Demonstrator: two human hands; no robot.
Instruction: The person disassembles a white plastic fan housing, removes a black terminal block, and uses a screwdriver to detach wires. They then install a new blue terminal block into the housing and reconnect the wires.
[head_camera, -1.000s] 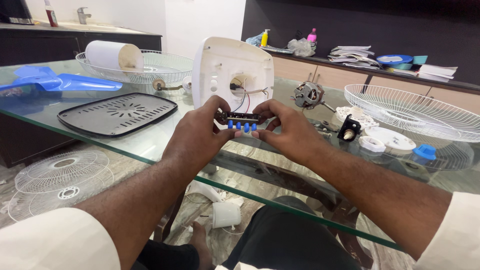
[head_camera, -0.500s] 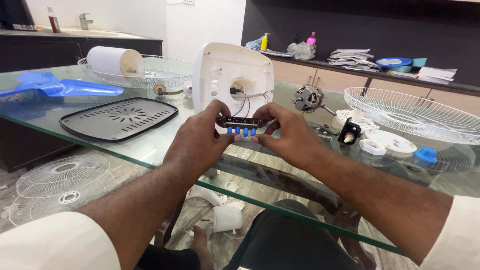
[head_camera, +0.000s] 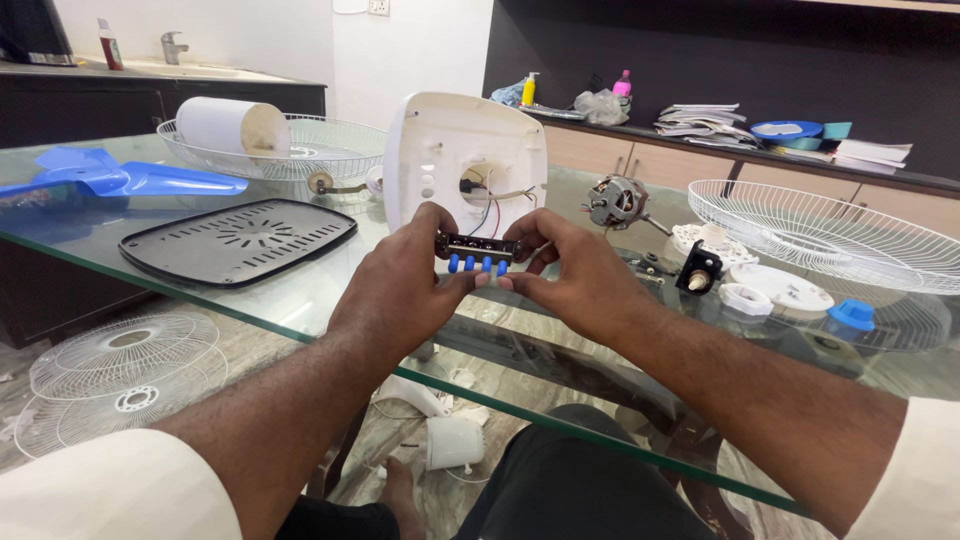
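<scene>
- I see left hand (head_camera: 405, 285) and right hand (head_camera: 580, 275) both pinching the small black switch block with blue push-buttons (head_camera: 477, 252), above the glass table (head_camera: 300, 290).
- Its wires run into the white plastic fan housing (head_camera: 460, 160) behind.
- Fingers cover both block ends.

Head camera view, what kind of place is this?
Probably a room in a home used for fan repair: a glass table strewn with fan parts, a counter with a tap behind, and a wall shelf stacked with papers. Both hands hold a push-button switch block.
</scene>
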